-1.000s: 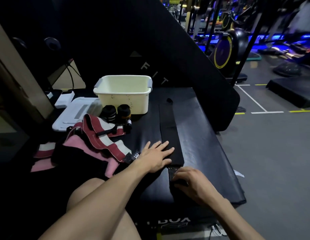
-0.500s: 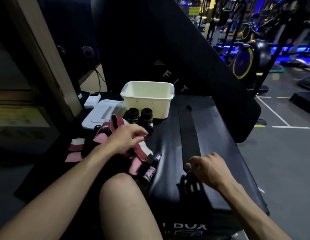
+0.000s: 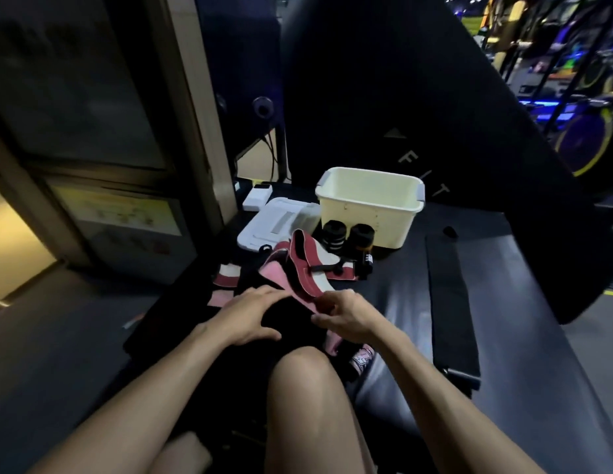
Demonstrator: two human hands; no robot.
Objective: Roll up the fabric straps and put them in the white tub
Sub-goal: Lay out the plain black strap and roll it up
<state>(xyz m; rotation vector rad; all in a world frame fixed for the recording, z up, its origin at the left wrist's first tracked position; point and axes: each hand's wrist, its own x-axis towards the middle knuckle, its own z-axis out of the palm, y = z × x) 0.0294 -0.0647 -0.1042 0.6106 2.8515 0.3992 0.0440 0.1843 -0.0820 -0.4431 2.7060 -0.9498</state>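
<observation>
- Head view: a pile of red, pink and white fabric straps (image 3: pixel 300 271) is seen on the black padded bench (image 3: pixel 524 302), just in front of the person's knee (image 3: pixel 298 367).
- The left hand (image 3: pixel 245 319) is laid on the pile's dark near part, fingers spread.
- A red strap edge is pinched by the right hand (image 3: pixel 342 314).
- The white tub (image 3: pixel 368 205) is set further back, with two rolled black straps (image 3: pixel 348 238) touching its front wall.
- A long black strap (image 3: pixel 448 295) is laid flat at the right.
</observation>
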